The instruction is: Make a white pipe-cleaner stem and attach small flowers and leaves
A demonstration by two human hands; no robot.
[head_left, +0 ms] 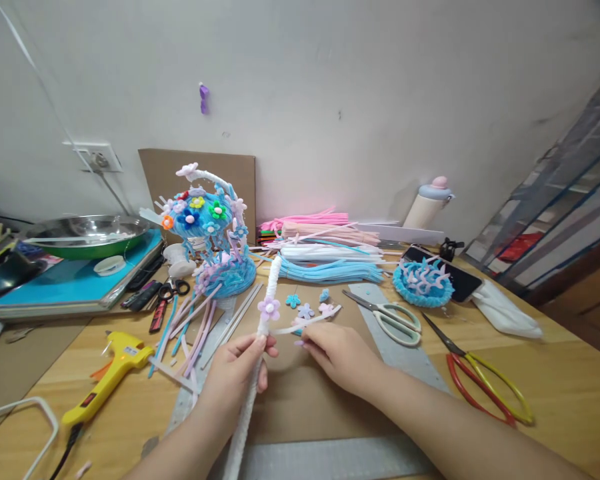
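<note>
My left hand (243,367) is closed around a long rod (270,293) wrapped in fuzzy white pipe cleaner. A purple flower (269,308) sits on the rod just above my thumb. From beneath it a loose white pipe cleaner end (285,329) sticks out to the right. My right hand (347,357) is low over the cardboard, fingertips pinched beside this loose end. Small blue and purple bits show at those fingertips, but what they grip is mostly hidden. Just beyond lie a blue flower (293,301), a lilac flower (306,311) and a pink flower (326,307).
At the left are a yellow glue gun (110,377) and a flowered blue jellyfish-like model (200,217). Pipe cleaner bundles (330,270) lie behind the cardboard mat (325,413). Pale-handled scissors (393,320), red-and-yellow scissors (480,380) and a blue fuzzy dish (423,283) are on the right.
</note>
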